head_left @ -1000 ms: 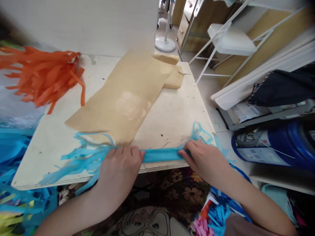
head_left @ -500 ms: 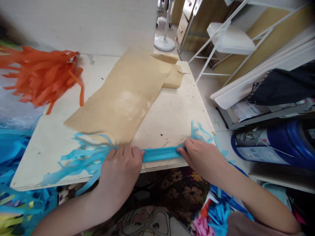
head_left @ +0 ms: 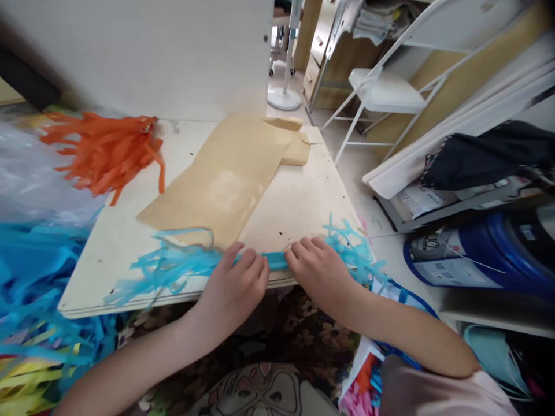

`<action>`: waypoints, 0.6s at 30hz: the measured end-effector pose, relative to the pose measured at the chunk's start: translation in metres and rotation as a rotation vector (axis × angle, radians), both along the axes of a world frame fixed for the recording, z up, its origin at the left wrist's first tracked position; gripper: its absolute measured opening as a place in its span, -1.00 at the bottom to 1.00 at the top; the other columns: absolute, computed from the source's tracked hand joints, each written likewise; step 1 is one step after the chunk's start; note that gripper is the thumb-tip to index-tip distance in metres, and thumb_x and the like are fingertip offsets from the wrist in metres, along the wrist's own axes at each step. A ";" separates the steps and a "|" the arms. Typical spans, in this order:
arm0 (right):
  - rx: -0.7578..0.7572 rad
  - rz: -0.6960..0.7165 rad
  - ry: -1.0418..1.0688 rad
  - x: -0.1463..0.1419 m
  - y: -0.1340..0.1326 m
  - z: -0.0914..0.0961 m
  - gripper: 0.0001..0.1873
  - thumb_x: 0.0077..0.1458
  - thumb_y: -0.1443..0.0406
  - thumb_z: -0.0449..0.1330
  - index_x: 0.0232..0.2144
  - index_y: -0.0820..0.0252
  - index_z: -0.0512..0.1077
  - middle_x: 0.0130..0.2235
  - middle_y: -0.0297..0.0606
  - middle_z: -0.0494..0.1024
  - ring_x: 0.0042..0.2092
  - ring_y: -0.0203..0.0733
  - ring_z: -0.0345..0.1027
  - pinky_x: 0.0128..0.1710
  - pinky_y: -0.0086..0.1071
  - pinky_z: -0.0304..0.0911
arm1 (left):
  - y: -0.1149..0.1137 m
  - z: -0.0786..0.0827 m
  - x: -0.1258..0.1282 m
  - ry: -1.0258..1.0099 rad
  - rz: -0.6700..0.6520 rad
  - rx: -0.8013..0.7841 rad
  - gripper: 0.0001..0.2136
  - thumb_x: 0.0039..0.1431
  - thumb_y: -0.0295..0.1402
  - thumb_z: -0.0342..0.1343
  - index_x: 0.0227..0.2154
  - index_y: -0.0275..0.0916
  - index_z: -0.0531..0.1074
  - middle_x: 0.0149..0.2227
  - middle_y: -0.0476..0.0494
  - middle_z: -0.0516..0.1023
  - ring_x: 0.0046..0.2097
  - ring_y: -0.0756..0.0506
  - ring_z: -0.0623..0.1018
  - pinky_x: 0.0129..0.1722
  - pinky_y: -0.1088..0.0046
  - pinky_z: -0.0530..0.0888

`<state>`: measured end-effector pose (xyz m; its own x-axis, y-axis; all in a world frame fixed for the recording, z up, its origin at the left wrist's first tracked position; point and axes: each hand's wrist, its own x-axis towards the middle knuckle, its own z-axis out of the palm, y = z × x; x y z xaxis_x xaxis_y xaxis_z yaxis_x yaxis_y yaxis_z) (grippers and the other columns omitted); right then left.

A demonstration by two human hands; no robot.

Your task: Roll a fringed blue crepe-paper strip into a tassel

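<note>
A light-blue paper tassel lies along the front edge of the table, its flat uncut band in the middle and cut fringes fanning out at both ends. My left hand is closed over the band's left part, beside the left fringe. On the band's right part, my right hand has its fingers curled down over the paper, next to the right fringe. A short stretch of band shows between the hands. Behind them lies a sheet of brown kraft paper, its far end curled up.
An orange fringed tassel rests at the table's back left. Blue fringed paper is heaped off the left side. To the right stand a blue bucket and a white folding chair. A white panel rises behind the table.
My hands have come closer together along the blue band, the right one moving left. More of the right fringe shows now. The view has shifted slightly.
</note>
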<state>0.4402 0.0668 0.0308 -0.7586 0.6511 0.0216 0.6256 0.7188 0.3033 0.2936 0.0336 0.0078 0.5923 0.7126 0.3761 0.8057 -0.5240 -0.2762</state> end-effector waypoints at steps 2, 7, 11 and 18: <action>-0.011 0.000 0.005 0.004 -0.006 -0.005 -0.82 -0.10 0.52 -0.03 -0.55 0.28 0.33 -0.54 -0.24 0.37 -0.45 -0.19 0.25 -0.47 -0.38 0.05 | -0.007 -0.002 0.002 0.000 0.055 -0.017 -0.77 -0.02 -0.58 -0.13 -0.41 -0.35 0.43 -0.50 -0.08 0.45 -0.36 -0.06 0.38 -0.23 0.33 0.24; 0.056 -0.136 0.013 0.005 -0.029 -0.016 -0.64 -0.02 0.48 -0.07 -0.13 0.36 0.27 -0.34 -0.06 0.44 -0.35 -0.14 0.30 -0.40 -0.34 0.10 | -0.024 -0.010 0.008 0.004 0.159 -0.031 -0.72 0.01 -0.57 -0.16 -0.26 -0.38 0.39 -0.33 -0.19 0.49 -0.25 -0.09 0.39 -0.19 0.30 0.22; 0.132 -0.250 -0.007 -0.010 -0.047 -0.027 -0.53 0.01 0.40 -0.06 0.02 0.26 0.12 -0.17 0.16 0.38 -0.19 0.04 0.29 -0.33 -0.25 0.10 | -0.034 -0.017 0.010 -0.087 0.211 0.000 -0.71 0.09 -0.39 -0.17 -0.23 -0.38 0.38 -0.23 -0.24 0.47 -0.18 -0.10 0.39 -0.17 0.27 0.17; 0.159 -0.387 0.004 -0.030 -0.055 -0.042 -0.42 -0.03 0.37 0.00 0.08 0.23 -0.01 -0.16 0.22 0.37 -0.17 0.11 0.28 -0.34 -0.17 0.09 | -0.041 -0.020 0.008 -0.181 0.236 -0.039 -0.69 0.09 -0.38 -0.17 -0.16 -0.40 0.32 -0.15 -0.20 0.42 -0.14 -0.09 0.40 -0.19 0.28 0.11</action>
<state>0.4103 0.0114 -0.0109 -0.4585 0.8764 0.1472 0.8417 0.3751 0.3884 0.3017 -0.0072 -0.0120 0.3343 0.8386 0.4302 0.9409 -0.3237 -0.1001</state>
